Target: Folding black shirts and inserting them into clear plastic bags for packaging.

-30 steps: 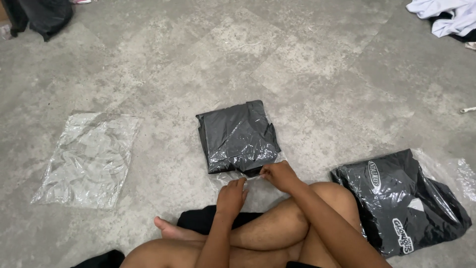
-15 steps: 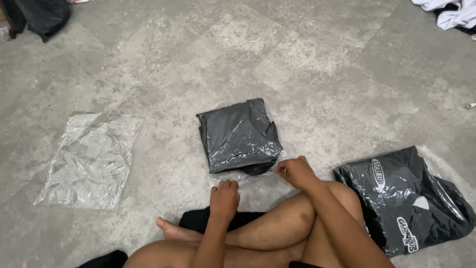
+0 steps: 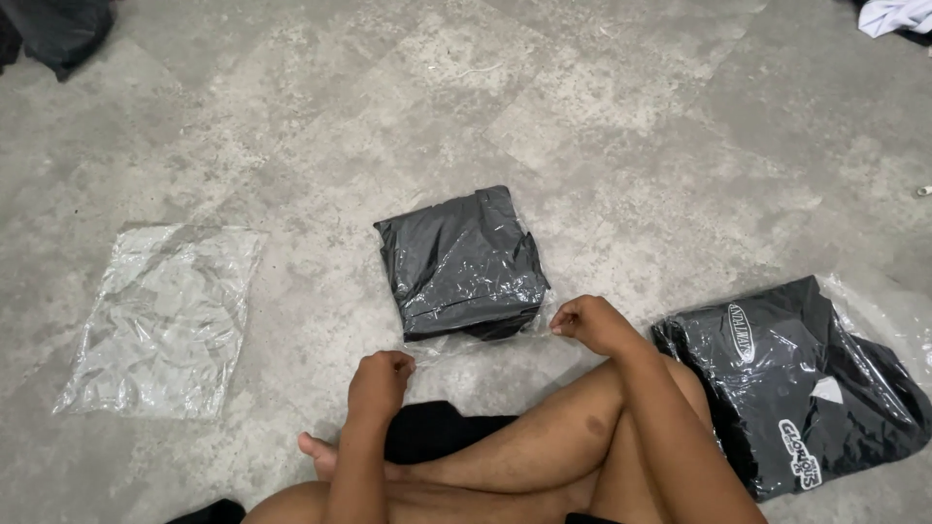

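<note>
The left hand is curled into a loose fist, its grip closed on the near left corner of a clear plastic flap. The right hand is likewise closed, pinching the near right corner of the same flap between thumb and forefinger. The flap is the open end of a clear bag that holds a folded black garment. The bagged garment lies flat on the concrete floor, just in front of the crossed legs, with the flap stretched thin between the two hands.

Judged from this position, the step in hand is closing the bag mouth. To do it well, keep both corners at equal tension so the flap stays flat and square to the garment edge. Fold along the garment's near edge, not across it, so that no slack plastic bunches at the corners. Press trapped air out toward the open end before the flap is laid down. Keep the garment still on the floor; pulling harder on one side would turn it.

An empty clear bag lies flat well apart to the left. A bagged black garment with white print lies just beside the right knee. Dark cloth lies at the far left corner, and pale cloth at the far right.
</note>
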